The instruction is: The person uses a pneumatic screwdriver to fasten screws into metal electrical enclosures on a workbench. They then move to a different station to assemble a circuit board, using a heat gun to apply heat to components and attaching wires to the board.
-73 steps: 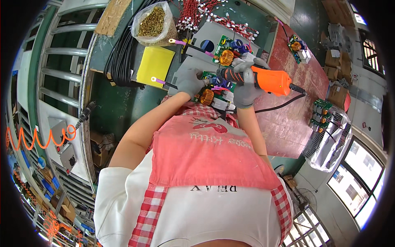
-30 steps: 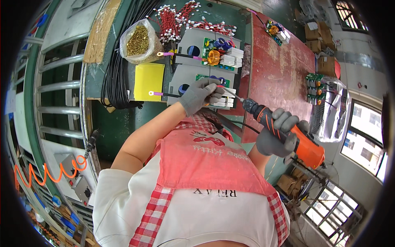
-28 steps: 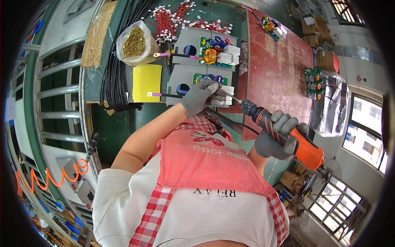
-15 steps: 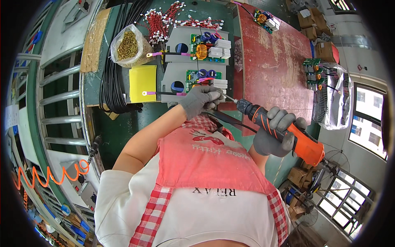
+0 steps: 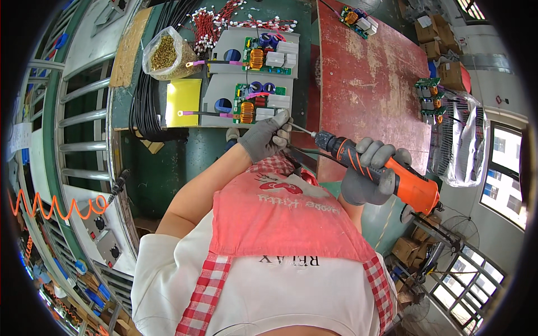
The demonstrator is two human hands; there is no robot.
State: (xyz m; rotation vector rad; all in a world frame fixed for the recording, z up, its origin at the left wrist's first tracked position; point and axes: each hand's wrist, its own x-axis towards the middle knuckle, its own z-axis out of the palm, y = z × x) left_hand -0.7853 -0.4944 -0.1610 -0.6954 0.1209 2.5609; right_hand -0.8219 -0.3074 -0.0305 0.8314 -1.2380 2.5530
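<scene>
My right hand (image 5: 367, 178) is wrapped around an orange and black power screwdriver (image 5: 412, 187), held level in front of my apron and pointing left. Its long thin bit (image 5: 302, 129) reaches to the gloved fingers of my left hand (image 5: 268, 136). Those fingers are pinched together at the bit's tip, and whatever they hold there is hidden. Just beyond my left hand lies a green circuit board (image 5: 260, 101) with a copper coil and white blocks, on a grey metal plate (image 5: 210, 119). Another such board (image 5: 269, 54) sits behind it. Both my hands wear grey gloves.
Left of the plates are a yellow sheet (image 5: 183, 101), a clear bag of small brass-coloured parts (image 5: 165, 55) and black cables (image 5: 144, 106). Red and white wires (image 5: 206, 31) lie behind. A worn red tabletop (image 5: 370, 84) on the right bears further boards (image 5: 358, 21).
The table and its boards have shifted slightly left and up in the picture. My left fingers remain at the bit's tip, and the screwdriver has tilted a little flatter.
</scene>
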